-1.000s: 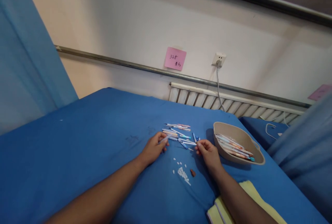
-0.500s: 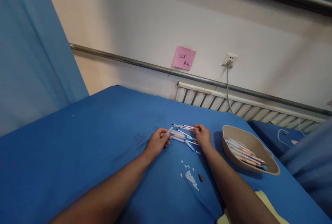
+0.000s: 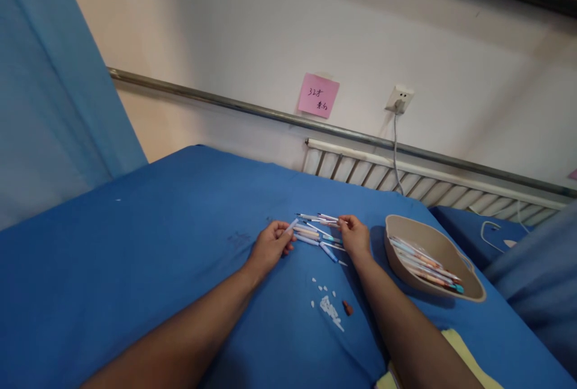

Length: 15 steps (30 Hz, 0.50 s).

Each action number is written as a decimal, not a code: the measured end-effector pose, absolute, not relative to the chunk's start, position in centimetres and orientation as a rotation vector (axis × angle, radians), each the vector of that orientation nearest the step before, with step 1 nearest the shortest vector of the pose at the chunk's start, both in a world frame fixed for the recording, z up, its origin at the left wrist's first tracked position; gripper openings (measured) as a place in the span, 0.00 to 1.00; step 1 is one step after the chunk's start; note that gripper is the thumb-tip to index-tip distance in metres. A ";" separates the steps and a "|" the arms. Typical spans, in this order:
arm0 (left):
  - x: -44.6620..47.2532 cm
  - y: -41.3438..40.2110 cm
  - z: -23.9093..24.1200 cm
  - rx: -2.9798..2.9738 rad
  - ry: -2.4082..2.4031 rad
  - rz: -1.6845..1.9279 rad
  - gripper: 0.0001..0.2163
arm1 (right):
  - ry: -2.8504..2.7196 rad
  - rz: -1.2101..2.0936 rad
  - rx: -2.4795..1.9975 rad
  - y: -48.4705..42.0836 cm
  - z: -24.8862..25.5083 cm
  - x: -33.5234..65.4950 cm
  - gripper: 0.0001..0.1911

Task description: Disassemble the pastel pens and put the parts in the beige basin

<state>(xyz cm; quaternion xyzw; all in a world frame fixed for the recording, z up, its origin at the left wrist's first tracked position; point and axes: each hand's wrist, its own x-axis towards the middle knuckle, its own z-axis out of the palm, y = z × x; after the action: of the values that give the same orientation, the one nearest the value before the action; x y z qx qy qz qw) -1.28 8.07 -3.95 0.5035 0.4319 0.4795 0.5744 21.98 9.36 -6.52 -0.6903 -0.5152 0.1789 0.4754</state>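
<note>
My left hand (image 3: pixel 270 246) is closed on a pale lilac pen barrel (image 3: pixel 292 225), held slanted between thumb and fingers. Right beside it, several pen barrels (image 3: pixel 307 232) in lilac and peach lie on the blue cloth. At the far side of this group are thin white pen refills (image 3: pixel 311 217) with dark tips. The fingertips of my right hand (image 3: pixel 354 236) are pinched at the right end of these refills, seemingly on one of them. A blue pen barrel (image 3: pixel 328 252) lies nearer to me, with a small white tip piece beyond its end.
Small white pieces (image 3: pixel 331 311) form a loose pile near a brown object (image 3: pixel 347 308). To the right stands a beige basket (image 3: pixel 473 293) holding several pens (image 3: pixel 428 269). Yellow cloth (image 3: pixel 464 353) lies partly under my right forearm. Behind the table are a radiator (image 3: pixel 360 172) and a plugged-in cable (image 3: pixel 395 148).
The view has shifted slightly. Both hands keep nearly the same place and grip, and the pens and white pieces lie as before.
</note>
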 end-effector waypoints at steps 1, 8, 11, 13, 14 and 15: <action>-1.3 8.1 -3.9 1.180 1.016 1.125 0.14 | -1.263 0.438 -1.689 9.6 -6.6 22.0 0.15; -1.6 8.2 -3.3 1.098 1.058 1.194 0.16 | -1.333 0.522 -1.627 10.1 -7.2 22.1 0.14; -1.6 8.3 -3.1 1.059 1.051 1.212 0.16 | -1.350 0.546 -1.605 10.0 -7.1 22.2 0.14; -1.6 8.2 -3.0 1.051 1.049 1.209 0.16 | -1.362 0.560 -1.593 9.8 -7.1 22.1 0.14; -1.6 8.2 -3.0 1.048 1.047 1.207 0.16 | -1.368 0.568 -1.587 9.8 -7.1 22.0 0.13; -1.7 8.1 -3.0 1.046 1.046 1.206 0.16 | -1.374 0.575 -1.583 9.7 -7.1 21.9 0.13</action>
<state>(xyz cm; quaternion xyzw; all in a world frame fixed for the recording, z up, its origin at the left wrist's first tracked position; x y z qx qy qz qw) -1.65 8.14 -2.96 0.4472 0.4470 0.5156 0.5783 21.95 9.72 -7.12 -0.6447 -0.5596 0.2341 0.4652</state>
